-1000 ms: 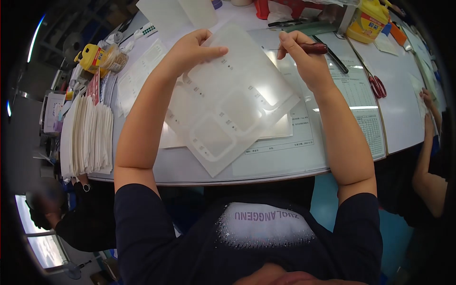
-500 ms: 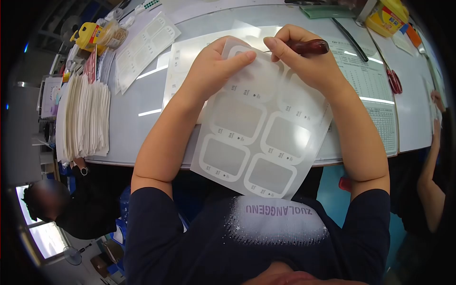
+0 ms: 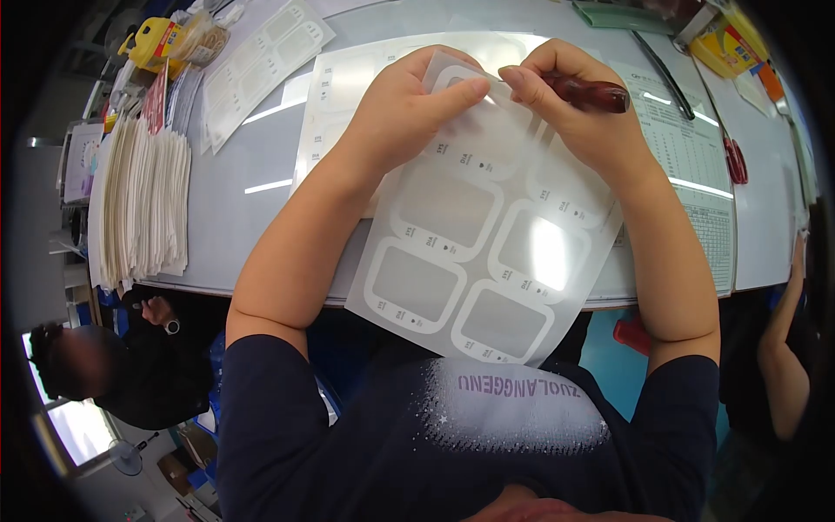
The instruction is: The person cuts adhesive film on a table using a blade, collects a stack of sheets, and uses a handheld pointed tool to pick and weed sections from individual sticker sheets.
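My left hand [image 3: 424, 106] pinches the upper edge of a translucent plastic sheet [image 3: 448, 213], thumb on top. Rounded frames and small printed marks repeat across the sheet, which slants down toward my chest past the table edge. In my right hand [image 3: 570, 109] is an awl [image 3: 591, 93] with a dark red-brown wooden handle; its handle sticks out to the right behind my curled fingers. My right thumb and fingertips are at the sheet's top edge, close to my left thumb. The awl's thin tip is hard to make out there.
More printed sheets [image 3: 326, 113] lie under my hands and at the upper left [image 3: 265, 65]. A stack of papers [image 3: 139, 204] stands left. At right are a printed form [image 3: 687, 157], a black strip-like tool [image 3: 663, 74], red-handled scissors [image 3: 736, 161] and a yellow container [image 3: 729, 43]. People sit on both sides.
Both hands, with the sheet and awl, have shifted slightly right in the view. The view itself has moved a little. The person at the left has raised a hand.
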The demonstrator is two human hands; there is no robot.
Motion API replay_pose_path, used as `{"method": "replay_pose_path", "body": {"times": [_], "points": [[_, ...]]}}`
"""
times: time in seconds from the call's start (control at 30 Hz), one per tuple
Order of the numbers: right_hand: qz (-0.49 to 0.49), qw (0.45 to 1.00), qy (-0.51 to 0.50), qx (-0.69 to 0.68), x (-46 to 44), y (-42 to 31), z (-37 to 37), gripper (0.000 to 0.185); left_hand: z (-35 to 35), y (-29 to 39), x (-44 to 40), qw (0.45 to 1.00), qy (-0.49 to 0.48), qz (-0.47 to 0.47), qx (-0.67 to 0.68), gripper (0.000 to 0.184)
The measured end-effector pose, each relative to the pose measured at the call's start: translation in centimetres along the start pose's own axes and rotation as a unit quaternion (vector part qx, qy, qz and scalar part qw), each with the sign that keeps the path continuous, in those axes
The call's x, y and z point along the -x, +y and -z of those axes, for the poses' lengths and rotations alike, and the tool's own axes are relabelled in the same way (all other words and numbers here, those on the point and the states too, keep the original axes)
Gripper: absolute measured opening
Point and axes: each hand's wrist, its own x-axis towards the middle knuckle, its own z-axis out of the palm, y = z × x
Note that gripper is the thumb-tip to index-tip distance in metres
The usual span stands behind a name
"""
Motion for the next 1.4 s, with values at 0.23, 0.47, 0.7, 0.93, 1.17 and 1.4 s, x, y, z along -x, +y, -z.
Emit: {"method": "replay_pose_path", "body": {"times": [0.23, 0.47, 0.7, 0.93, 1.17, 1.4], "points": [[0.068, 0.986, -0.014, 0.151, 0.1, -0.9, -0.7, 0.028, -0.5, -0.2, -0.2, 0.999, -0.008, -0.033, -0.034, 0.029], [0.068, 0.987, 0.11, -0.095, -0.5, 0.1, 2.4, 0.02, 1.4, 0.1, -0.6, 0.999, 0.051, 0.01, -0.01, 0.034], [-0.011, 0.978, 0.186, -0.097, -2.0, 2.7, 4.5, 0.029, 1.0, 0.6, -0.3, 0.985, 0.151, -0.058, 0.053, 0.036], [-0.03, 0.988, 0.088, -0.125, -1.8, 2.2, 5.4, 0.027, 6.6, -1.5, -2.3, 0.881, -0.245, -0.018, 0.404, 0.102], [0.008, 0.998, -0.048, 0.029, -1.5, 0.9, 3.7, 0.023, 6.3, -1.7, -2.3, 0.933, -0.264, 0.062, 0.236, 0.07], [-0.031, 0.988, -0.087, -0.127, -0.8, 0.3, 2.3, 0.025, 6.1, 0.5, -1.3, 0.984, -0.172, 0.027, -0.046, 0.039]]}}
